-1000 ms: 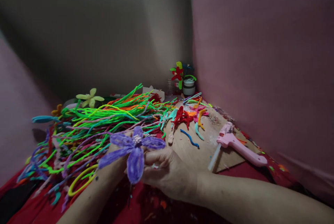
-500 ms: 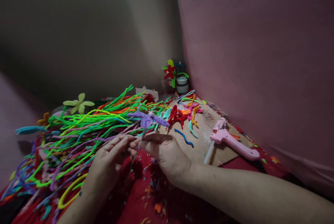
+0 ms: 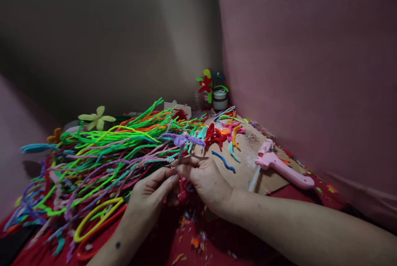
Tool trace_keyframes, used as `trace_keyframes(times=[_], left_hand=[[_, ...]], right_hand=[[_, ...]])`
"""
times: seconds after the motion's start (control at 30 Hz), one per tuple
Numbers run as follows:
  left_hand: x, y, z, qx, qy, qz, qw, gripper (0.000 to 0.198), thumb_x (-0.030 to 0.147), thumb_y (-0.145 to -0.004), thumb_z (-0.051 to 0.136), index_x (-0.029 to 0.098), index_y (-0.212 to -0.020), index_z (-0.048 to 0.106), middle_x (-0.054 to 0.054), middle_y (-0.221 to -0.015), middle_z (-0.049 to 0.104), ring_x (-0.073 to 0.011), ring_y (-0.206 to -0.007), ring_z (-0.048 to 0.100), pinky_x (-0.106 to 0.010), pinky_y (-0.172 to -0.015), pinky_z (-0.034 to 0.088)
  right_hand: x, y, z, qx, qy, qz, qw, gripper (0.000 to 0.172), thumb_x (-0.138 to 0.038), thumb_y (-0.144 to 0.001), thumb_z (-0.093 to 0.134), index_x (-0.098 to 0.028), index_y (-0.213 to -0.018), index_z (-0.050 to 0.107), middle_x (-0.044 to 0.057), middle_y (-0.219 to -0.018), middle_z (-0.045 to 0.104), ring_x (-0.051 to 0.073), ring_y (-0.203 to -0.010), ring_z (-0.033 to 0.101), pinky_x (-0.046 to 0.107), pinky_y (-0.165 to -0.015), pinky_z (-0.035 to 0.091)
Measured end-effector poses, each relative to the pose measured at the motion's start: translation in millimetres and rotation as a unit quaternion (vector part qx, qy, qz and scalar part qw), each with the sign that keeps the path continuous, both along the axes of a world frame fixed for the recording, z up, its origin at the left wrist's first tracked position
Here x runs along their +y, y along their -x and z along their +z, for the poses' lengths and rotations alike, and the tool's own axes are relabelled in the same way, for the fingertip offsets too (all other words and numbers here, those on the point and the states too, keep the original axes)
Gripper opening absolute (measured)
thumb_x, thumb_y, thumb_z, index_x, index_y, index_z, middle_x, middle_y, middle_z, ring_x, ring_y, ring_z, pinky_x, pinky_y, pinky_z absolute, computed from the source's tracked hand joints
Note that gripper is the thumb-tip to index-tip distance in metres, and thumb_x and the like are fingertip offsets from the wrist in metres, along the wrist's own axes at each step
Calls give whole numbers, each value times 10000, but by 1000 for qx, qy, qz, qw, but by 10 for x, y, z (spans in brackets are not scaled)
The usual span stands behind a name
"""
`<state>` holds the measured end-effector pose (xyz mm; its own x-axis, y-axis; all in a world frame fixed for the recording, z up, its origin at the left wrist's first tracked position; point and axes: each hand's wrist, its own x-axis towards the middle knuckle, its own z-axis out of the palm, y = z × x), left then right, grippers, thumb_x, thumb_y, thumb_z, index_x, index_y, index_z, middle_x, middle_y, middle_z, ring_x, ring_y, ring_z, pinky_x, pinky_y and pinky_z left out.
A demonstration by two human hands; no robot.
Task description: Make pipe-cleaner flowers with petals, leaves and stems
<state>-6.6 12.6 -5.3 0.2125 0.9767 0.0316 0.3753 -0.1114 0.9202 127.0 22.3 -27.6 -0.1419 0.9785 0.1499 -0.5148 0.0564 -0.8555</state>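
Observation:
A purple pipe-cleaner flower (image 3: 182, 139) stands upright on its stem just above my hands, its petals seen edge-on. My right hand (image 3: 206, 179) pinches the stem right under the bloom. My left hand (image 3: 151, 193) meets it from the left, fingertips closed on the lower part of the stem. Both hands hover over the red cloth (image 3: 198, 245), at the near edge of a big heap of pipe cleaners (image 3: 102, 154).
A wooden board (image 3: 245, 171) to the right carries short coloured pipe-cleaner scraps and a pink glue gun (image 3: 282, 168). A small white jar (image 3: 220, 100) with a red flower (image 3: 205, 84) stands in the far corner. A pale yellow flower (image 3: 96, 119) lies behind the heap. Walls close in behind and right.
The flower went from facing me, petals spread, to upright and edge-on. My left hand came out from behind it and closed on the stem beside my right hand.

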Motion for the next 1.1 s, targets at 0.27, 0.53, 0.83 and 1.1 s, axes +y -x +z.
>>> trace_keyframes(times=[0.27,0.53,0.83,1.1], left_hand=[[-18,-31,7,-20,39,-14,999,244,362,-782,549,169,-633,548,14,-456,566,-110,-435,498,-209,-467,401],[-15,-28,-17,-40,52,-25,997,218,343,-797,545,160,-680,560,10,-467,589,-116,-421,522,-218,-443,427],[-4,-76,-75,-123,59,-45,990,193,333,-787,566,148,-734,556,-4,-494,609,-119,-397,538,-225,-412,448],[-28,-130,-97,-109,49,-61,991,204,342,-779,549,143,-769,595,-21,-604,629,-134,-509,571,-248,-507,479]], right_hand=[[-5,-7,-15,-29,-21,19,999,233,-367,-733,599,-142,-677,626,-21,-515,525,106,-485,491,256,-535,426],[10,-11,-29,0,-13,76,997,301,-438,-733,593,-156,-654,520,-42,-456,508,101,-396,510,231,-447,419],[-23,-15,27,28,-18,153,988,304,-450,-769,556,-179,-676,454,-72,-377,452,121,-323,493,230,-352,417],[-35,-177,79,-61,17,84,994,252,-394,-744,577,-154,-683,527,-54,-432,481,106,-367,468,240,-410,396]])
